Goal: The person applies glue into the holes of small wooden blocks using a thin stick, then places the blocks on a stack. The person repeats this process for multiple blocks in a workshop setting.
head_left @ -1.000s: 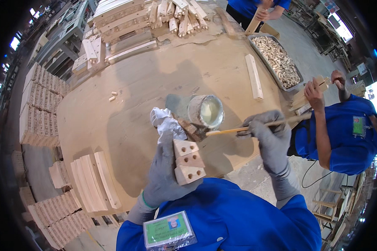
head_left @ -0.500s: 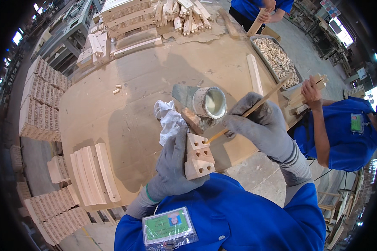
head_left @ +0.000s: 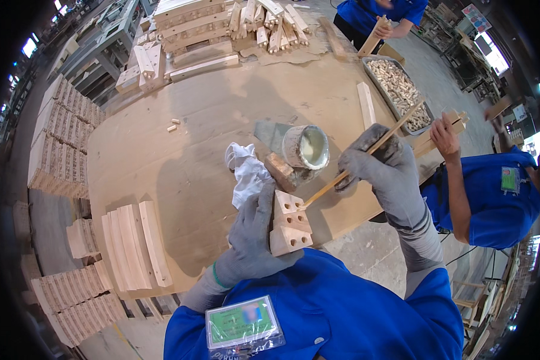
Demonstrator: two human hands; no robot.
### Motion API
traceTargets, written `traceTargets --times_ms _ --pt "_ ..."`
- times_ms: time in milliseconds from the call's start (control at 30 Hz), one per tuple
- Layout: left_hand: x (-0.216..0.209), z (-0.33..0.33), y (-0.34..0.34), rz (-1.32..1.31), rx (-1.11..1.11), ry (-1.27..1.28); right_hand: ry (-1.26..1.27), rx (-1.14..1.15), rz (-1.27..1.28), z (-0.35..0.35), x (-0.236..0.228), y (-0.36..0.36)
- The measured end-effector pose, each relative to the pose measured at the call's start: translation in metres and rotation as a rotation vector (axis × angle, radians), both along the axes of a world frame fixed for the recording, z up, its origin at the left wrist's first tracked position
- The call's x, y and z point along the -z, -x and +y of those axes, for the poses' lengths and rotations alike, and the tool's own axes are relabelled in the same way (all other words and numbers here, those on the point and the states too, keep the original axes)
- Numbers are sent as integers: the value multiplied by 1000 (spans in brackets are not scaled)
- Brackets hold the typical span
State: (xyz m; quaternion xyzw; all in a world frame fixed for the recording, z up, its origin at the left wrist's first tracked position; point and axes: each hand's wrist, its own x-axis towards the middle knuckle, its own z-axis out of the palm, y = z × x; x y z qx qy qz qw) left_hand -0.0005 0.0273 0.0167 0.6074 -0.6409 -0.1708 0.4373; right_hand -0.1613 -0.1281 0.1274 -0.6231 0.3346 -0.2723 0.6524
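Pale brown and lightly stained, the table [head_left: 129,156] filled the middle of a busy workshop. Over its near edge, the gloved left hand [head_left: 249,237] was clamped around three wooden blocks [head_left: 291,222], stacked in a slightly uneven column, each showing two round holes at the end. The gloved right hand [head_left: 375,159] had its fingers closed on a thin stick [head_left: 327,191], which slanted down to the top block; its tip met the wood at a hole, though whether it went inside could not be told. Just beyond the left hand lay a crumpled white cloth [head_left: 249,174], and beside that a small piece of wood [head_left: 279,168] near a smeared cup [head_left: 291,146] of whitish paste. Farther left were two small pegs [head_left: 173,125] and, at the near left corner, a row of pale boards [head_left: 129,246]. To the right, a single wooden bar [head_left: 366,105] lay near a tray full of pegs [head_left: 396,81]. One co-worker [head_left: 480,201] in blue stood at the right, another [head_left: 381,12] at the far side, each holding wood.
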Motion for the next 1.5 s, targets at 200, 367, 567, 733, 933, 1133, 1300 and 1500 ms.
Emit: traceTargets --times_ms 200,367,567,733,933,1133,1300,1500 --pt "1 0 2 26 35 -65 -12 5 65 5 14 -8" --pt "3 -1 2 34 46 -111 140 -26 102 16 3 -7" --pt "7 -3 3 23 47 -133 81 -45 154 8 -1 -9" --pt "5 -7 4 6 30 -169 67 -68 136 -3 -1 -6" --pt "11 -13 -1 74 16 -200 85 134 -20 -40 40 21" --pt "17 -12 -9 91 -8 -233 -45 177 -125 -53 118 39" --pt "15 -16 -10 175 -37 -265 18 211 -51 -35 127 41" --pt "10 -17 -6 95 -96 -253 496 125 -99 -9 118 45"
